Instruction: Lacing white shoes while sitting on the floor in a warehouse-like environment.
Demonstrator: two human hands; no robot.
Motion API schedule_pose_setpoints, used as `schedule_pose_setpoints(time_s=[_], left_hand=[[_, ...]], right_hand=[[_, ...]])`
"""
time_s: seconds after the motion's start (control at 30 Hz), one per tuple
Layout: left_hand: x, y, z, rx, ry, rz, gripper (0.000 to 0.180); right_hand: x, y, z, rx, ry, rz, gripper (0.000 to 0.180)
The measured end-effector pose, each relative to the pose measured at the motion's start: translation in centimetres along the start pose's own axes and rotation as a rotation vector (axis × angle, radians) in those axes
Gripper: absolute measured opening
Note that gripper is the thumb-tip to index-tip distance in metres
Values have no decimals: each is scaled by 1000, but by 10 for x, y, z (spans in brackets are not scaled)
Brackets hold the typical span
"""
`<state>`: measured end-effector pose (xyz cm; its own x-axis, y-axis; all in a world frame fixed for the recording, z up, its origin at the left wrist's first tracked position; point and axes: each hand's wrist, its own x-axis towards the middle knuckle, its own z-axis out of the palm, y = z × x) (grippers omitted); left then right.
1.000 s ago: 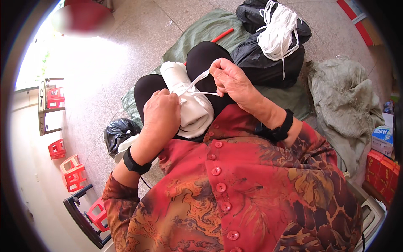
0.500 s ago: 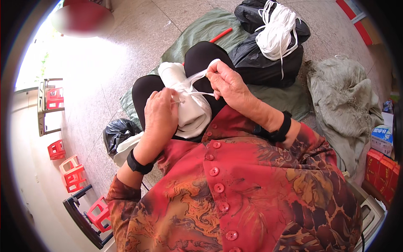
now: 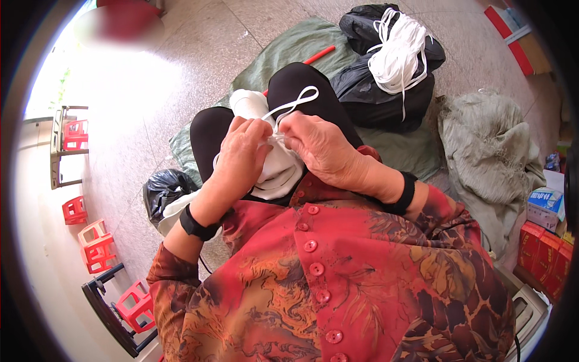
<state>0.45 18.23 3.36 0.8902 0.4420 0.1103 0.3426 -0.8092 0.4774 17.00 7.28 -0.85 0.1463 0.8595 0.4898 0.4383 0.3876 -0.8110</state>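
Speckled stone floor (image 3: 289, 18), smooth and jointed in large tiles, runs under everything, glaring at the upper left. Pale wall (image 3: 42, 235) bounds it on the left, bowed by the lens. Patterned shirt (image 3: 344, 265), red and brown with a row of round red buttons, fills the lower centre. Green sheet (image 3: 286, 45), thin and creased, lies on the floor beyond and around the black-clad legs (image 3: 307, 81). To the right, a grey-green sack (image 3: 488, 157) sits slumped, coarsely woven and frayed. Black bag (image 3: 386, 93), glossy plastic, stands near it. Red cartons (image 3: 543, 253) are stacked at the right edge; plastic stools, including a red stool (image 3: 136, 306), line the left.

White roll (image 3: 274, 181), soft and folded at its near end, lies lengthwise in the lap between the legs. Left hand (image 3: 240, 154) and right hand (image 3: 322, 148) meet over its middle and block the view of that stretch. White hank (image 3: 398, 57), of flat loops, rests on the black bag. Red stick (image 3: 318, 55), straight and slim, lies on the sheet, partly hidden behind a knee.

White tape (image 3: 310, 93), flat and narrow, rises in a loop above the right hand. Fingers of both hands are bent and closed, pinching the tape just above the roll; exact fingertip contact is hidden.
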Motion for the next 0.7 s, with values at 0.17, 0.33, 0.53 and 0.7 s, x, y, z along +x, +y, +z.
schedule_pose_setpoints(time_s=[0.17,0.33,0.53,0.7], left_hand=[[8,-15,12,-27,47,30,15],[18,-44,-12,-891,411,-406,4],[10,-41,-51,-955,629,-341,4],[-4,-30,-50,-869,638,-285,5]], right_hand=[[10,0,-3,-221,-154,-131,7],[20,-1,10,-403,-191,-231,5],[36,-5,13,-568,-332,-169,10],[44,-10,23,-572,-436,-215,8]])
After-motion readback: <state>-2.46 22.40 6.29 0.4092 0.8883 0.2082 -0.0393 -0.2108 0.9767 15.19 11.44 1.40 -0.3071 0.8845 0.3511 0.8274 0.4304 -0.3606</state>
